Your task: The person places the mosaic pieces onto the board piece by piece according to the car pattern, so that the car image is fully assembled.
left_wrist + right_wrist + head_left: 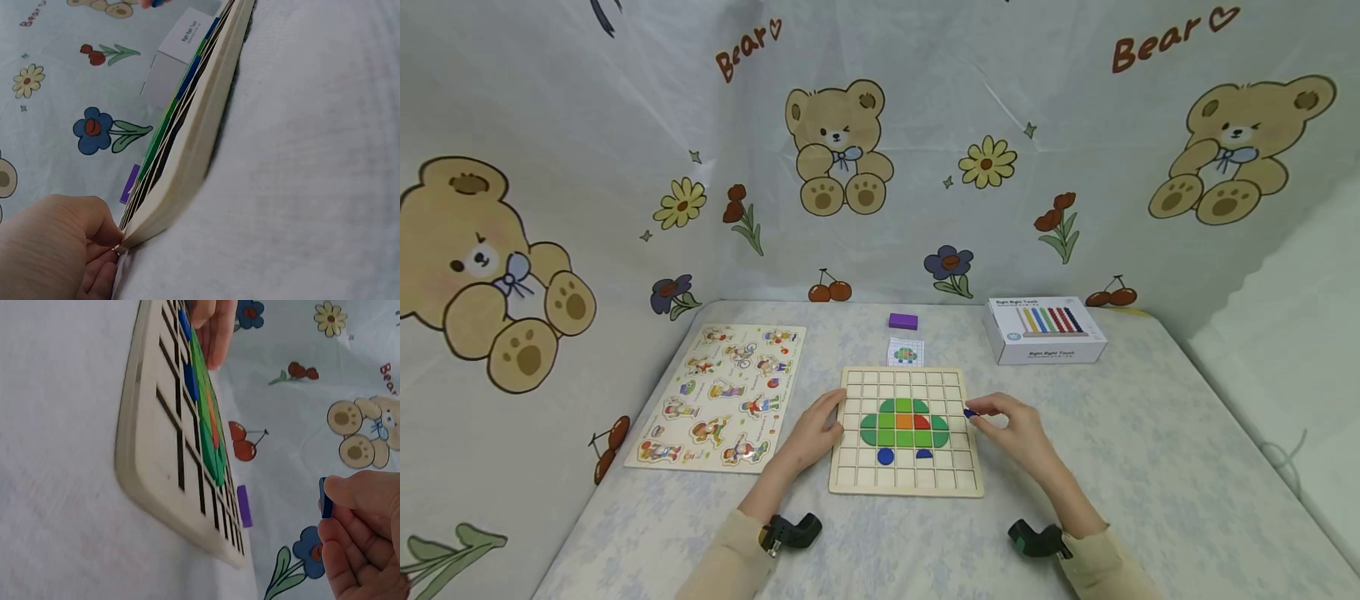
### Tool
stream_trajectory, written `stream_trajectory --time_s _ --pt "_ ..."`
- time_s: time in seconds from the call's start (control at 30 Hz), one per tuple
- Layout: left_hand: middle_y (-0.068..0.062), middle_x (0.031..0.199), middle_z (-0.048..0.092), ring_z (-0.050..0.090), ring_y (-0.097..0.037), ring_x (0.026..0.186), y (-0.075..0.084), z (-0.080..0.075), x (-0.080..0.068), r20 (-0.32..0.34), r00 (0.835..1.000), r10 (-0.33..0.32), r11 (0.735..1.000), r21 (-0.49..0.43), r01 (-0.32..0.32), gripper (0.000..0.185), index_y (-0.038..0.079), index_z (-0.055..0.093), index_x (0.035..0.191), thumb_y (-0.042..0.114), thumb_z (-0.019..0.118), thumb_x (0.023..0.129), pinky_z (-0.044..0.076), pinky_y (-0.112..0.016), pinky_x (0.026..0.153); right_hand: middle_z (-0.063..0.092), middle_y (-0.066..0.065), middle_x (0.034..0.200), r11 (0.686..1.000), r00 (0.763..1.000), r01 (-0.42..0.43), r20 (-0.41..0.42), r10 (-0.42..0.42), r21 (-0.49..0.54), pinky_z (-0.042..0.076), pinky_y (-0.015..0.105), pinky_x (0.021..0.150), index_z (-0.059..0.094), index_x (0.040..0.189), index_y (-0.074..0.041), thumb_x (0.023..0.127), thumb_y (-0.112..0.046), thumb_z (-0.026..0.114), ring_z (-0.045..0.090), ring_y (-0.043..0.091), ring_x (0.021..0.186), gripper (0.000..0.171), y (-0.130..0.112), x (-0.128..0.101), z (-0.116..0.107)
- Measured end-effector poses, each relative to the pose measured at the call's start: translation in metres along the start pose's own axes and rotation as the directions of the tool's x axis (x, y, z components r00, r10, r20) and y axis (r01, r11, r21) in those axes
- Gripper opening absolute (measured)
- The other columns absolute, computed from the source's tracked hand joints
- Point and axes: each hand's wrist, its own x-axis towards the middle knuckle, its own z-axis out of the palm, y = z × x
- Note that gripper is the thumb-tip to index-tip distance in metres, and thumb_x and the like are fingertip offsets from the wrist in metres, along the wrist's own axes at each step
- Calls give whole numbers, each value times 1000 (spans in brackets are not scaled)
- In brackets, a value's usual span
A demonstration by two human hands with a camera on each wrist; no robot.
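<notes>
A square wooden grid board (846, 477) lies on the table, bearing a green car-like pattern (886, 421) with an orange square and a red piece in it. Below the pattern are a blue circle (885, 457) and a blue half-circle (923, 454). My left hand (815, 429) grips the board's left edge, thumb and fingertips at the rim in the left wrist view. Just above the board's right edge, my right hand (1017, 432) pinches a small blue piece (325, 498) between thumb and fingertip; its full outline is hidden.
Behind the board lie a pattern card (906, 352) and a purple block (903, 321). A white box (1047, 332) stands at the back right. On the left is a wooden puzzle board (718, 396) with several figures. A bear-print cloth (902, 250) hangs behind the table.
</notes>
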Motion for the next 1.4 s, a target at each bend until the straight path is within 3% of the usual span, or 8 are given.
stream_trajectory --time_s 0.2,0.43,0.87,1.13,1.4 --pt "-15 145 37 30 -29 135 0 -1 0 3 1000 -13 1000 -2 13 58 -1 38 143 3 53 87 26 -42 109 67 -7 97 997 994 25 106 -32 69 50 48 79 72 102 -9 82 -11 73 61 14 90 20 -27 -7 9" --pt "-18 144 38 31 -33 134 0 -1 -1 -6 1000 20 1000 -19 -20 58 -3 38 142 3 53 86 28 -46 108 67 -5 95 981 970 168 163 -183 100 54 37 74 72 99 -9 80 -3 73 62 12 87 20 -32 -20 30" --pt "-17 145 38 31 -31 135 -2 0 0 1 1000 11 1000 5 -11 59 -2 38 142 2 54 86 27 -44 109 66 0 90 953 939 303 170 -298 -3 43 18 56 72 93 -8 75 3 74 49 10 68 21 -20 -29 55" --pt "-17 144 38 31 -31 135 -2 -1 1 -3 1000 13 1000 14 -13 58 -2 39 142 2 53 86 27 -44 109 65 0 95 952 935 306 196 -295 -29 45 19 58 72 97 -9 79 -2 74 47 6 73 20 -19 -29 56" --pt "-17 145 38 30 -30 135 -1 0 1 -1 1000 8 1000 12 -8 58 -2 38 142 2 53 86 26 -42 109 66 1 95 923 914 383 159 -372 -41 49 23 66 71 96 -8 76 0 75 57 13 85 22 -17 -27 59"
